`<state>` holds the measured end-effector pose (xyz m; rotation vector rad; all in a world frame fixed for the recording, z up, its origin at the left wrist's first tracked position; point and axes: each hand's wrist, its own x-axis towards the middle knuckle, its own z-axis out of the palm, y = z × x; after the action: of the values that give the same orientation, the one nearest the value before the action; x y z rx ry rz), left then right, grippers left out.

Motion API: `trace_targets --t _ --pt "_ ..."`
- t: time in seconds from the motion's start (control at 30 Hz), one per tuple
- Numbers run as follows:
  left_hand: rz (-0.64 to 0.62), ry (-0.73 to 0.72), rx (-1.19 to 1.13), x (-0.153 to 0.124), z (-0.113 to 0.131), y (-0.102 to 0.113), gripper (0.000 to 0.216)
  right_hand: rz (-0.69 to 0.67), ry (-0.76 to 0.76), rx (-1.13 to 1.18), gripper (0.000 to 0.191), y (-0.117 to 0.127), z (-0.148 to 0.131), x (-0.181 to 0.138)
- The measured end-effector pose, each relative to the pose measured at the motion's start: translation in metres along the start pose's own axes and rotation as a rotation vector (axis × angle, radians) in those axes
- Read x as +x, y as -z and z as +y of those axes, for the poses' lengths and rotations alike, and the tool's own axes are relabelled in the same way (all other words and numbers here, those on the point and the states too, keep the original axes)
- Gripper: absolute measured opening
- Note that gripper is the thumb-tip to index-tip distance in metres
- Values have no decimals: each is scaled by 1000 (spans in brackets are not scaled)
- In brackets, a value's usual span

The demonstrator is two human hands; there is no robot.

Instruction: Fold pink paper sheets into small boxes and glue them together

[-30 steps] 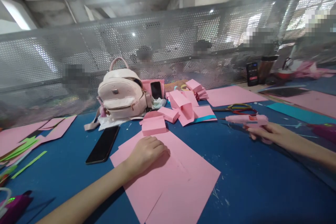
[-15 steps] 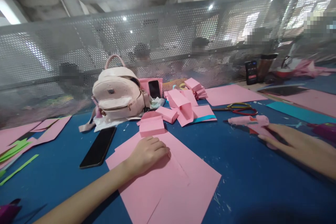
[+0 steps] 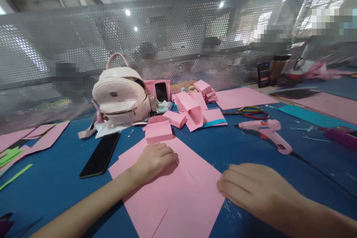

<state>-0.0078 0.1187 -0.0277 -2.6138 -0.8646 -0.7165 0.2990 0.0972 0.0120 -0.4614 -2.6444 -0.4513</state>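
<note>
My left hand (image 3: 156,159) rests on a pink paper sheet (image 3: 178,200), its fingers curled and closed against it. The fingertips are hidden, and a faint edge or crease runs away from them. At the sheet's right corner is my right hand (image 3: 256,189), palm down, with fingers stretched side by side and nothing visible in them; its thumb is hidden. Above it lies a pink glue gun (image 3: 263,125) on its side, its cord trailing right. Just beyond my left hand, a folded pink paper box (image 3: 158,131) touches the sheet's far corner.
A black phone (image 3: 100,155) and a pale backpack (image 3: 119,96) are at left. More folded pink pieces (image 3: 191,109), scissors (image 3: 253,112) and a blue paper strip (image 3: 315,116) lie farther back. A perforated metal screen (image 3: 178,26) spans the table's far side, with people behind it.
My right hand has let go of the glue gun and moved left and nearer to the sheet's corner. The glue gun now lies on the table. My left hand has stayed on the paper.
</note>
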Motion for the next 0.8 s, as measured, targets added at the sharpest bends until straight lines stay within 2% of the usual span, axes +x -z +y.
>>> trace_targets --t 0.1,0.17,0.3,0.8 --pt "-14 2 11 -1 0 0 11 11 122 80 29 -15 -11 20" --pt "-25 3 16 -2 -1 0 12 16 120 96 23 -25 -14 26" --pt "-37 9 15 -4 -2 -2 11 37 64 113 22 -39 -18 32" --pt "-29 12 -2 -6 -4 -6 14 62 7 79 27 -42 -25 34"
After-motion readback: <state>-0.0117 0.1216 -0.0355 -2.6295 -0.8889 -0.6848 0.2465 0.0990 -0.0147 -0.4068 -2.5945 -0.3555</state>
